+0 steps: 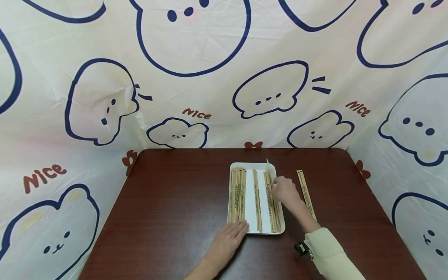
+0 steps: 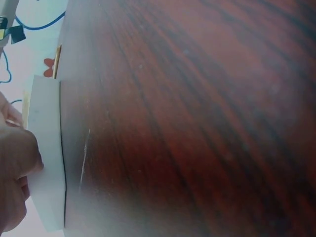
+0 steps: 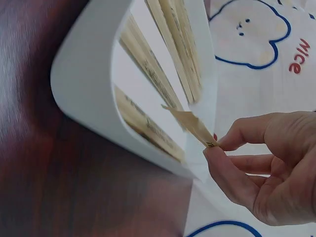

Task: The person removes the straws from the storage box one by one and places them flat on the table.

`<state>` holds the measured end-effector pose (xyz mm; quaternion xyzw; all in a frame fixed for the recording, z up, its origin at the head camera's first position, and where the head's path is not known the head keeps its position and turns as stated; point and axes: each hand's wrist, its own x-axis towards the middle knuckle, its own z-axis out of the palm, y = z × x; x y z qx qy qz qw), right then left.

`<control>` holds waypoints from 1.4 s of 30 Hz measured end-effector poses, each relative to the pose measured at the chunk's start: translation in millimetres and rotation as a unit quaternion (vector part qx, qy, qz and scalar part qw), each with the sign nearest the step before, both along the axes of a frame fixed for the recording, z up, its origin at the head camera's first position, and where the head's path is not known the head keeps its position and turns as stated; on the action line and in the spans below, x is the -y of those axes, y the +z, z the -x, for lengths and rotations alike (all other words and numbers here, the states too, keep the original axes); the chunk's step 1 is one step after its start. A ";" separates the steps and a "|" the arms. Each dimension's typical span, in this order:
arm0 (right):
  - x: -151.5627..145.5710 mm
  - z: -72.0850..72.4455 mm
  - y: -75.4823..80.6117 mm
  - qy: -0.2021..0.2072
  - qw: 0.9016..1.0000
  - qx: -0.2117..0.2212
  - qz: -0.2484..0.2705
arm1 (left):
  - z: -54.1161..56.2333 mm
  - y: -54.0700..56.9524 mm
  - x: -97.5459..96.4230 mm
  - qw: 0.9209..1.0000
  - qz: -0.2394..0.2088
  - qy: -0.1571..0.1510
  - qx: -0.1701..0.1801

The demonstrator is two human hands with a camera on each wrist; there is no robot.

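Observation:
A white rectangular tray (image 1: 249, 194) holds slim tan paper-wrapped packets with dark print, like wrapped disposable chopsticks. My left hand (image 1: 227, 241) grips the tray at its near left corner, fingers over the rim; in the left wrist view, curled digits (image 2: 32, 158) lie against the outer wall. My right hand (image 1: 287, 190) is over the tray's right side. Between thumb and index finger it pinches the end of a wrapped chopstick packet (image 3: 195, 128), whose torn-looking, loose paper end points over the tray. A single packet (image 1: 257, 202) lies in the middle, between a left group (image 1: 238, 194) and a right group (image 1: 271, 210).
Right of the tray, another wrapped packet (image 1: 305, 192) lies on the dark wooden table (image 1: 175, 194), partly behind the right forearm. A cream cloth (image 1: 210, 93) printed with cartoon bears hangs behind and beside the table. A dark wrist device (image 1: 302, 248) sits by the right sleeve.

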<state>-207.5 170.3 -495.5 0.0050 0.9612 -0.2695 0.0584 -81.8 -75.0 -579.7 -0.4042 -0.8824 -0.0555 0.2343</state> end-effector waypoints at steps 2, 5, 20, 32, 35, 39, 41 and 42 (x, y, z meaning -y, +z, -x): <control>-7.7 0.7 2.5 -0.001 1.000 -0.008 0.006 | -0.5 0.2 0.0 1.000 0.001 0.001 -0.001; -19.5 1.7 4.2 0.002 1.000 -0.015 0.016 | -1.0 0.3 -0.3 1.000 0.000 0.001 0.001; -72.0 -6.4 -1.2 -0.025 0.999 0.020 -0.019 | -2.5 0.3 -0.5 1.000 0.009 0.001 0.013; -97.6 -15.6 -3.4 -0.039 0.998 0.051 -0.026 | -1.1 0.2 -0.5 1.000 -0.004 0.000 0.014; -100.8 -17.2 -4.5 -0.033 0.997 0.066 -0.026 | -0.8 0.8 -0.5 1.000 -0.007 -0.001 0.012; -104.4 -20.3 -7.3 -0.032 0.996 0.068 -0.039 | -0.9 1.5 -0.1 1.000 -0.011 -0.003 0.011; -106.2 -21.5 -8.3 -0.033 0.996 0.066 -0.043 | -1.2 2.0 0.2 1.000 -0.012 -0.005 0.011; -107.2 -21.7 -9.2 -0.036 0.996 0.065 -0.044 | -1.3 2.3 0.2 1.000 -0.012 -0.005 0.012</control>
